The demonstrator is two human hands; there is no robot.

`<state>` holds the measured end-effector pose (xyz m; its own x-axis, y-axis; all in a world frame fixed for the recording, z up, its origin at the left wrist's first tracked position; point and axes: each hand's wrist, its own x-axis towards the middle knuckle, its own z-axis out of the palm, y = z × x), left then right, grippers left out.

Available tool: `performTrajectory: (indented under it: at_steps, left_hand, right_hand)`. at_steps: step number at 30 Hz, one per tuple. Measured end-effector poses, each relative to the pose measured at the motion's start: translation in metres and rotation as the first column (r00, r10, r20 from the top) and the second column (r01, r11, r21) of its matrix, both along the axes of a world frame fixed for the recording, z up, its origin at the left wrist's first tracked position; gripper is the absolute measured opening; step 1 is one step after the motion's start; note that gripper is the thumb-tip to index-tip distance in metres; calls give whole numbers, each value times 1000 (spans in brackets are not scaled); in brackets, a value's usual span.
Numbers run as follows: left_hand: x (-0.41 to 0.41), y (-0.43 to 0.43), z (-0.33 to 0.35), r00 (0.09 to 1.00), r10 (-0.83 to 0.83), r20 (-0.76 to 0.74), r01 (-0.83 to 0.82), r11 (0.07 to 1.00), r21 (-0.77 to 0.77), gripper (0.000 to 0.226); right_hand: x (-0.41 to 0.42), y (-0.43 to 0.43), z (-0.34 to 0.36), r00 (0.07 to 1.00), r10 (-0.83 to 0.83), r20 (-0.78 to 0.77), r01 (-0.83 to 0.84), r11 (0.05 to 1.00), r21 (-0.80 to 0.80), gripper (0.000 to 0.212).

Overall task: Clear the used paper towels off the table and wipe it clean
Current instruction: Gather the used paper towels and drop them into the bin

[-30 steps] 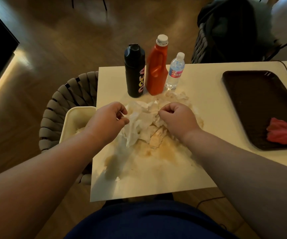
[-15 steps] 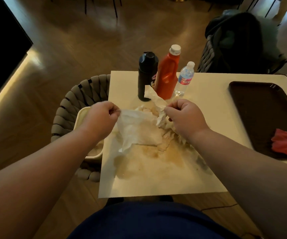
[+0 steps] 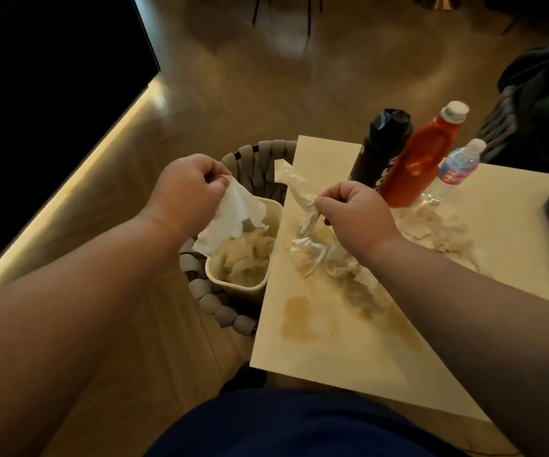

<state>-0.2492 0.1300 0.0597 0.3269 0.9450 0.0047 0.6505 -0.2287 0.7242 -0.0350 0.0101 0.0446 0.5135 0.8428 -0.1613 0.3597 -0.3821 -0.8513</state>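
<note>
White paper towel sheet (image 3: 233, 219), limp and creased, hangs from the left hand (image 3: 184, 189), whose grip pinches its top corner between thumb and fingers directly over a cream plastic bin (image 3: 274, 214). That bin sits on a grey woven chair (image 3: 260, 159) just beside the left edge of the pale counter (image 3: 348, 354) and holds stained crumpled towels (image 3: 246, 255). The right hand (image 3: 355, 212) has its grip clenched round a twisted strip of paper towel (image 3: 294, 184) above the counter. Under it lie more used towel wads (image 3: 312, 258), with a further heap (image 3: 437, 229) near the bottles. Brown stains (image 3: 299, 315) mark the surface. A black flask (image 3: 381, 146), an orange plastic jug (image 3: 421, 159) and a clear water bottle (image 3: 457, 166) stand together at the far edge.
</note>
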Motion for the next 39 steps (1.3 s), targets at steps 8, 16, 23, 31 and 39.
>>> performTrajectory:
  at_steps: [8, 16, 23, 31, 39]
  left_hand:
    - [4, 0, -45, 995, -58, -80, 44, 986, -159, 11]
    - [7, 20, -79, 995, -40, -96, 19, 979, -205, 11]
    - [10, 15, -114, 932, -208, -296, 98, 933, -345, 60]
    - [-2, 22, -101, 964, -178, -198, 121, 955, -271, 45]
    - [-24, 12, -89, 980, -132, -149, 90, 962, -259, 34]
  right_hand:
    - [-14, 14, -20, 1000, 28, 10, -28, 998, -57, 10]
    - [-13, 6, -35, 1000, -11, 24, 15, 986, -164, 10]
    - [-12, 6, -42, 999, -29, 30, 34, 980, -195, 9]
    - [-26, 26, -52, 1000, 22, 1, -21, 982, -187, 9]
    - [-54, 66, -97, 981, 195, -1, -184, 923, -337, 25]
